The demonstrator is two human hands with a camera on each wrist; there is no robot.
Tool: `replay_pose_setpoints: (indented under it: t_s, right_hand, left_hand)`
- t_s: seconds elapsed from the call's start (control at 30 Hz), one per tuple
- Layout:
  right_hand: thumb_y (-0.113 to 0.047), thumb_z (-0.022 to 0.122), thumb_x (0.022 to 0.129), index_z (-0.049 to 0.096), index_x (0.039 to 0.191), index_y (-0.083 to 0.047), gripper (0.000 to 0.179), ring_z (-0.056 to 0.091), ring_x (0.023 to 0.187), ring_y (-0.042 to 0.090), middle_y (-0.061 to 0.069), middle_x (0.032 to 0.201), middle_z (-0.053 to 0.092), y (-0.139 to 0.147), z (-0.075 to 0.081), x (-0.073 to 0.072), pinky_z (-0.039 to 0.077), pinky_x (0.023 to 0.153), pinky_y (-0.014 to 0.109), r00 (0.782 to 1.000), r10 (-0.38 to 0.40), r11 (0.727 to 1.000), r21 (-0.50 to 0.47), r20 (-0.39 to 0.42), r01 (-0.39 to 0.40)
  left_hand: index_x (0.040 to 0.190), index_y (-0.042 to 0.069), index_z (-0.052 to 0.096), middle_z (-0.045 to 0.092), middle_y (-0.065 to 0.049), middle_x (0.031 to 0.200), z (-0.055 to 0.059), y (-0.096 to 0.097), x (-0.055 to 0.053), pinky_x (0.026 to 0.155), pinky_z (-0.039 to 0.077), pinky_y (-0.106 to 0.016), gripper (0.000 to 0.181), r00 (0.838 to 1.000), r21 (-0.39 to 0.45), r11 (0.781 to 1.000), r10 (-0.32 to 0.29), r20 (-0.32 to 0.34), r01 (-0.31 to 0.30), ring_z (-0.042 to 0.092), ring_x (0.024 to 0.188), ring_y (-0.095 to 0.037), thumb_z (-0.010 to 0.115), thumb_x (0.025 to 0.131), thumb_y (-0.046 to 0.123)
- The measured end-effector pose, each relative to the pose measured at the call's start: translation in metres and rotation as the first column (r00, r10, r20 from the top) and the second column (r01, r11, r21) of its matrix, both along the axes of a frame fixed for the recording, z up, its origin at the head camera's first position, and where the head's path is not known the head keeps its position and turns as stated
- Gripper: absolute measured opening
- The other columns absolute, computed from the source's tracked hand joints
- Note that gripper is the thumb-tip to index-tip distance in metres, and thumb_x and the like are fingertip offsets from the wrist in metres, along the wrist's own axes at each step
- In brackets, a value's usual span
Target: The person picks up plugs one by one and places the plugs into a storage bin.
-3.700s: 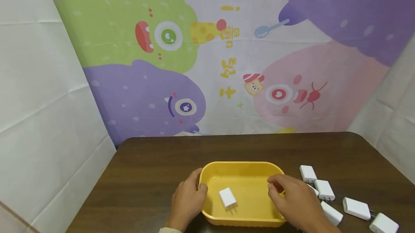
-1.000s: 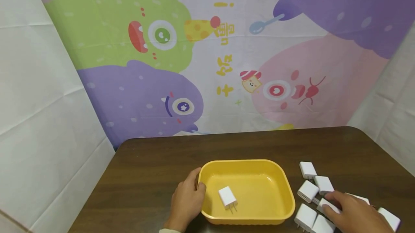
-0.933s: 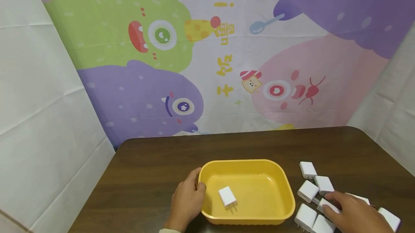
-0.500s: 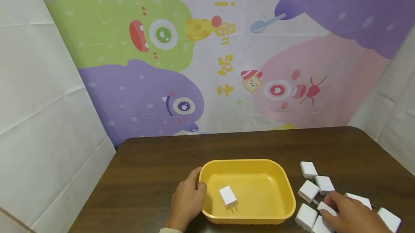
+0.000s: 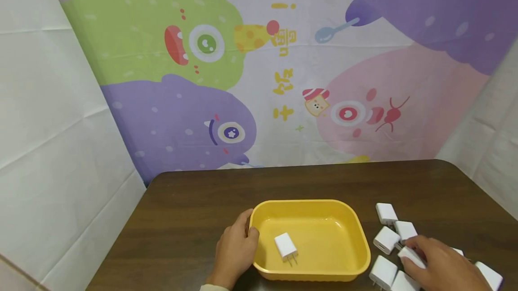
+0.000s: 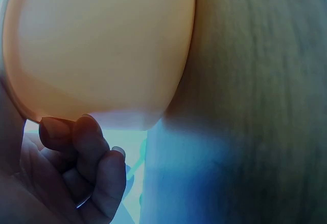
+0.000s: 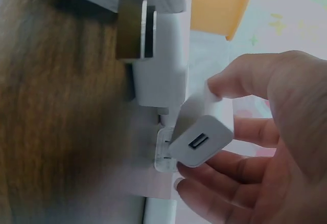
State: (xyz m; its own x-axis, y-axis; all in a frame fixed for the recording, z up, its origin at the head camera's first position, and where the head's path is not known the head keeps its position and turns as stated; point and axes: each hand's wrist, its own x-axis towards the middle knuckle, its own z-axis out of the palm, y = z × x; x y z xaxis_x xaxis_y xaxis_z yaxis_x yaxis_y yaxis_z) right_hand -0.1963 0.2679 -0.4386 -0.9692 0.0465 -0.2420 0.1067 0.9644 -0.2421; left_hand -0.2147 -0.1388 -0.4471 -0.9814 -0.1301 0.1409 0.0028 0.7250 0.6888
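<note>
Fingers of the right hand (image 5: 447,264) are clamped on a white charger (image 5: 412,256) right of the yellow basin (image 5: 323,246), whose left rim the left hand (image 5: 234,249) grips; step appears to be pick-up, next move calling for lifting clear of neighbouring chargers (image 5: 385,239).

The tub (image 5: 311,277) is plain yellow; the chargers (image 5: 383,272) are plain white. The table (image 5: 194,219) is dark brown with wood grain. The backdrop (image 5: 275,149) shows green, purple and pink monsters (image 5: 141,21) and yellow lettering (image 5: 279,6) on white. The side sheets (image 5: 52,79) are white, the sleeve (image 5: 213,288) pale cream.
</note>
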Motion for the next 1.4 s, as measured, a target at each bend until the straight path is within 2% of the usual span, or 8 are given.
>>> replay_pose_setpoints:
  t_s: [0.2, 0.4, 0.57, 0.73, 0.83, 1.13, 1.27, 1.4]
  right_hand:
    - [-0.054, 0.075, 0.080, 0.063, 0.118, -0.002, 0.065, 0.063, 0.087, 0.032, 0.014, 0.101, 0.065, -0.008, 0.011, 0.001, 0.049, 0.076, 0.063, 0.994, 0.019, 1.000, 0.008, -0.109, -0.018]
    - [-0.054, 0.073, 0.082, 0.063, 0.122, -0.004, 0.065, 0.058, 0.083, 0.025, 0.006, 0.097, 0.063, -0.022, 0.024, 0.002, 0.050, 0.074, 0.060, 0.985, 0.023, 1.000, -0.005, -0.171, -0.024]
    - [-0.056, 0.071, 0.083, 0.064, 0.124, -0.003, 0.067, 0.058, 0.083, 0.026, 0.005, 0.094, 0.063, -0.033, 0.033, 0.001, 0.050, 0.073, 0.063, 0.976, 0.032, 0.999, 0.002, -0.218, -0.033]
    - [-0.057, 0.069, 0.086, 0.067, 0.126, -0.008, 0.064, 0.055, 0.080, 0.023, -0.001, 0.086, 0.057, -0.043, 0.039, 0.003, 0.051, 0.069, 0.056, 0.951, 0.082, 0.996, -0.001, -0.298, -0.086]
    - [-0.057, 0.069, 0.086, 0.069, 0.124, -0.011, 0.059, 0.057, 0.082, 0.022, -0.002, 0.090, 0.059, -0.050, 0.041, 0.004, 0.051, 0.071, 0.056, 0.937, 0.100, 0.994, -0.008, -0.335, -0.109]
    - [-0.049, 0.071, 0.089, 0.072, 0.117, -0.019, 0.041, 0.056, 0.085, 0.016, -0.008, 0.090, 0.060, -0.075, 0.044, 0.009, 0.050, 0.073, 0.050, 0.868, 0.145, 0.982, -0.039, -0.475, -0.186]
    - [-0.051, 0.070, 0.089, 0.071, 0.117, -0.020, 0.041, 0.058, 0.088, 0.017, -0.008, 0.094, 0.062, -0.081, 0.045, 0.010, 0.051, 0.075, 0.052, 0.862, 0.156, 0.978, -0.045, -0.482, -0.202]
    - [-0.052, 0.068, 0.090, 0.071, 0.117, -0.020, 0.042, 0.060, 0.091, 0.017, -0.008, 0.098, 0.065, -0.087, 0.046, 0.009, 0.051, 0.076, 0.052, 0.862, 0.177, 0.974, -0.040, -0.475, -0.222]
  left_hand:
    - [0.136, 0.017, 0.061, 0.050, 0.005, 0.065, -0.001, -0.003, 0.002, 0.061, 0.041, -0.038, 0.045, 1.000, -0.002, 1.000, 0.006, -0.008, -0.006, 0.049, 0.061, -0.014, 0.055, 0.092, 0.021]
    - [0.137, 0.017, 0.061, 0.050, 0.005, 0.066, -0.001, -0.006, 0.003, 0.059, 0.040, -0.038, 0.045, 1.000, 0.004, 1.000, 0.010, -0.013, -0.010, 0.049, 0.060, -0.014, 0.055, 0.092, 0.021]
    - [0.137, 0.017, 0.061, 0.051, 0.005, 0.067, -0.003, -0.008, 0.003, 0.060, 0.041, -0.039, 0.045, 1.000, 0.005, 1.000, 0.018, -0.015, -0.018, 0.050, 0.062, -0.014, 0.055, 0.092, 0.021]
    - [0.137, 0.016, 0.060, 0.052, 0.006, 0.066, -0.003, -0.009, 0.004, 0.062, 0.042, -0.039, 0.045, 1.000, 0.006, 1.000, 0.021, -0.001, -0.021, 0.051, 0.063, -0.014, 0.055, 0.093, 0.022]
    - [0.138, 0.015, 0.060, 0.053, 0.006, 0.068, -0.002, -0.010, 0.004, 0.062, 0.043, -0.039, 0.045, 1.000, 0.006, 1.000, 0.018, 0.005, -0.018, 0.052, 0.063, -0.014, 0.055, 0.093, 0.022]
    - [0.140, 0.014, 0.058, 0.061, 0.004, 0.079, 0.002, -0.009, -0.001, 0.069, 0.047, -0.043, 0.046, 0.999, -0.010, 1.000, -0.007, 0.031, 0.008, 0.056, 0.070, -0.014, 0.053, 0.095, 0.024]
    - [0.139, 0.014, 0.059, 0.070, 0.000, 0.092, 0.001, -0.007, 0.000, 0.074, 0.049, -0.048, 0.046, 1.000, -0.033, 0.999, -0.017, 0.009, 0.017, 0.062, 0.079, -0.017, 0.054, 0.094, 0.023]
    - [0.139, 0.014, 0.058, 0.072, -0.003, 0.101, 0.001, -0.006, 0.000, 0.077, 0.050, -0.049, 0.046, 1.000, -0.034, 0.999, -0.017, -0.008, 0.016, 0.064, 0.083, -0.018, 0.055, 0.094, 0.024]
